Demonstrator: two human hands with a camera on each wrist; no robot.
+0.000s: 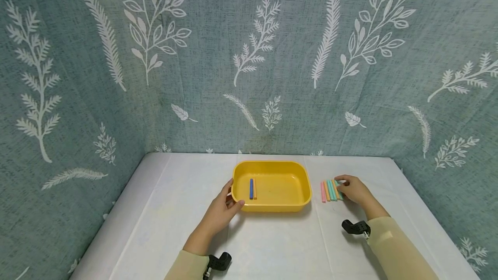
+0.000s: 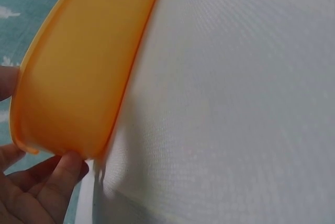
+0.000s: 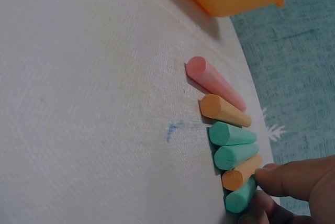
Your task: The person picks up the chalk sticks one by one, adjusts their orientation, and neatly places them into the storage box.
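A yellow tray (image 1: 272, 207) stands on the white table, holding a blue chalk stick (image 1: 251, 189) and an orange chalk stick (image 1: 255, 189) toward its left side. My left hand (image 1: 220, 215) holds the tray at its front left corner, thumb at the front and fingers along the left rim. To the tray's right lies a row of several chalk sticks: pink (image 3: 215, 81) nearest the tray, then orange and mint green ones. At the row's right end my right hand (image 1: 355, 191) pinches the outermost green chalk stick (image 3: 241, 198), thumb close beside the neighbouring orange stick (image 3: 242, 174).
Pale cloth covers the table (image 1: 155, 237), with a small blue mark (image 3: 172, 129) beside the chalk row. Teal leaf-patterned fabric (image 1: 218, 55) rises behind the table and along both sides. A black wrist camera (image 1: 355, 227) sits on the right sleeve.
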